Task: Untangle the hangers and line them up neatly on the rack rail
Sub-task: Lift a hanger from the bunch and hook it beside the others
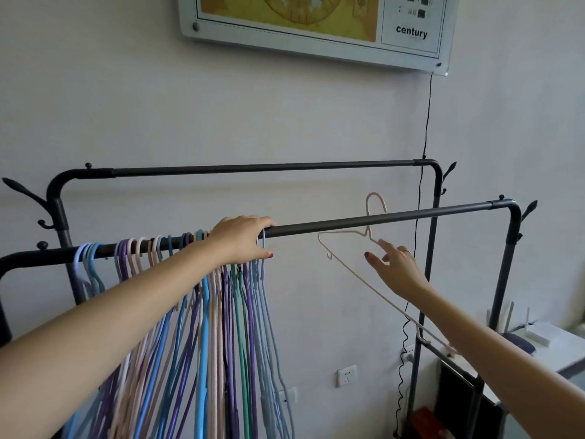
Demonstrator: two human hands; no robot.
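Pink hanger point(354, 274) on rail point(411, 215)

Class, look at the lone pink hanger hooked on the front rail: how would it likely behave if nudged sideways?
The pink hanger looks thin and wiry, so it is probably light. It hangs tilted from only its hook on the smooth front rail, so it would likely swing and slide easily. The right hand touches it with open fingers, suggesting little force is needed.

Left hand point(243, 239) grips bunched hangers point(202, 312) on the rail point(411, 215); right hand point(400, 269) touches a pink hanger point(351, 270).
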